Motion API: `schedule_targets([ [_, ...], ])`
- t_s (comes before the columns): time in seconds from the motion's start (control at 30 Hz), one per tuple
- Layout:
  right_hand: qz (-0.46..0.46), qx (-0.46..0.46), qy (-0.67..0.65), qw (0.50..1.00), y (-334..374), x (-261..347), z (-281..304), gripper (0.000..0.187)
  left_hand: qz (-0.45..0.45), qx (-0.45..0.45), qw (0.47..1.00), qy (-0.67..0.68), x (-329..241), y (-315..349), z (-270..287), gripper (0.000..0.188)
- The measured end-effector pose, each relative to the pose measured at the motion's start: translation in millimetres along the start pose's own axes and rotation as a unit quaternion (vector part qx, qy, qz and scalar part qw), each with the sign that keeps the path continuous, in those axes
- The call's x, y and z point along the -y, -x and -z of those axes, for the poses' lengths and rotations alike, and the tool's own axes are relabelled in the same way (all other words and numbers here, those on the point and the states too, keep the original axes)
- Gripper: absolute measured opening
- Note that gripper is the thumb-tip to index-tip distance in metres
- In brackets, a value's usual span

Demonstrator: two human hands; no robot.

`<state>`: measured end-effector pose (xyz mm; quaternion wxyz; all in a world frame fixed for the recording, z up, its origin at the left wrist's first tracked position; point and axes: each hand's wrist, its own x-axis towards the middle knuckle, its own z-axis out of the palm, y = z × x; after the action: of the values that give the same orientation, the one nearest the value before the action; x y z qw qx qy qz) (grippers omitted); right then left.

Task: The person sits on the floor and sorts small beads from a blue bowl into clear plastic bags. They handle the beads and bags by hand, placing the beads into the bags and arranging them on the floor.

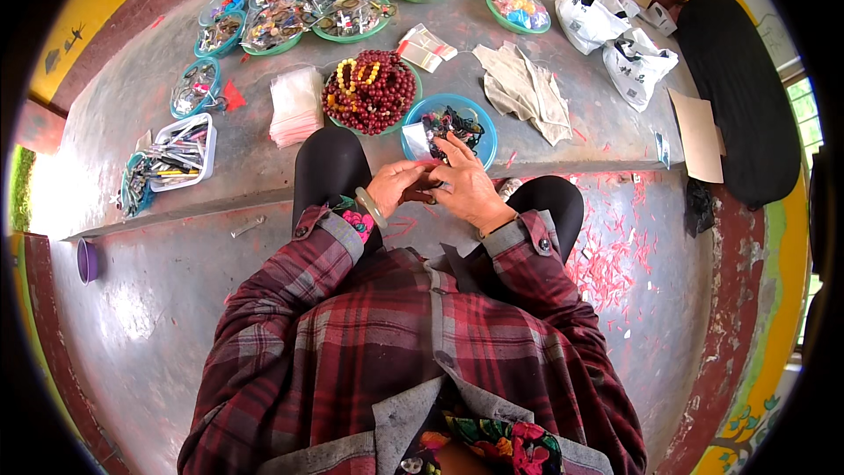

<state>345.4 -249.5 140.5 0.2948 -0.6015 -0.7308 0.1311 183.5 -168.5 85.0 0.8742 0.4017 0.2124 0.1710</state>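
My left hand (397, 188) and my right hand (471, 188) meet above my lap, just in front of a blue plastic basin (486, 114). The fingers of both are pinched together around something small; a bit of red shows between them, but its kind cannot be made out. On my right hand some fingers stretch forward over the basin's near rim. Dark beaded strands (464, 125) and a white packet (417, 139) lie in that basin. To its left, a basin heaped with dark red bead strings (378, 101) has a yellow string on top.
Left of the beads lies a stack of clear plastic bags (296, 105). A beige cloth (527, 92) and white carrier bags (594, 13) are on the right. A white tray of pens and tools (185, 154) stands at the left edge. Red scraps (607, 255) litter the floor.
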Motion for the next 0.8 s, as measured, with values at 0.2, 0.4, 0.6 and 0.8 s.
schedule_targets([
  [0.2,0.023,-0.001,0.018,1.000,2,-3,-4,0.010,0.001,0.007,1.000,-0.010,0,1,0,0.040],
  [0.4,0.012,0.009,0.026,1.000,4,-8,-8,0.013,0.007,0.006,1.000,-0.013,2,0,-2,0.039],
  [0.6,-0.021,-0.028,-0.005,0.999,1,-6,-3,0.011,-0.002,-0.004,1.000,0.007,-4,3,-3,0.039],
  [0.8,-0.014,0.037,0.043,0.998,6,-12,-7,0.016,0.007,0.014,1.000,0.000,2,-1,2,0.040],
])
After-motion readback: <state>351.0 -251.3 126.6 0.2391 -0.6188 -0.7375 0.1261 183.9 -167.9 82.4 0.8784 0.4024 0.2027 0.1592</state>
